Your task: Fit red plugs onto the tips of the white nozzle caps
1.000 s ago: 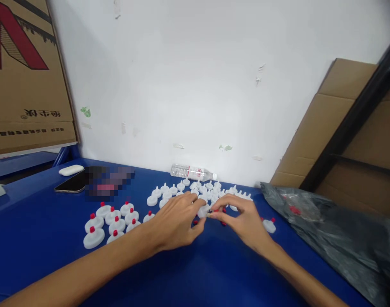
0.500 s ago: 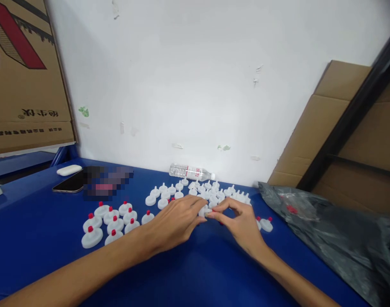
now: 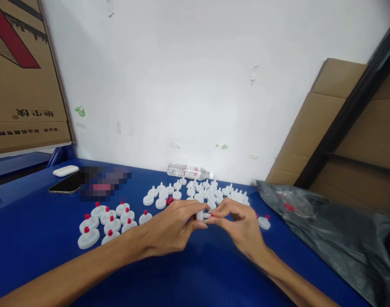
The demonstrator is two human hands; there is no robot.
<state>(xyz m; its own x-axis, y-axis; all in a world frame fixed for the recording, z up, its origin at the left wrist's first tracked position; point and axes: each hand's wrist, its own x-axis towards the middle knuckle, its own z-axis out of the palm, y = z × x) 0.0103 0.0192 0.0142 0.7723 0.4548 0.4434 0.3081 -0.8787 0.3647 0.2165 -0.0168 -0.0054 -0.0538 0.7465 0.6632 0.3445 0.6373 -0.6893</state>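
Note:
Above the blue table, my left hand (image 3: 171,224) is closed round a white nozzle cap (image 3: 200,215), turned on its side with its spout to the right. My right hand (image 3: 241,228) pinches a small red tip cap (image 3: 211,215) at the end of that spout; the fingers cover most of it. Left of my left hand stand several white nozzle caps with red tips (image 3: 88,238). Behind my hands is a cluster of bare white nozzle caps (image 3: 161,203), with loose red tip caps (image 3: 170,200) beside them.
A clear bottle (image 3: 190,171) lies against the wall. A phone (image 3: 65,183) and a white case (image 3: 66,171) are at the left. On the right, a grey plastic sheet (image 3: 336,234) carries a clear bag (image 3: 294,205) with red pieces. One red-tipped nozzle cap (image 3: 264,222) stands near it.
Both hands have come slightly lower and nearer, and the held nozzle cap shows more clearly. The right fingers have closed in on its spout. The view has shifted a little.

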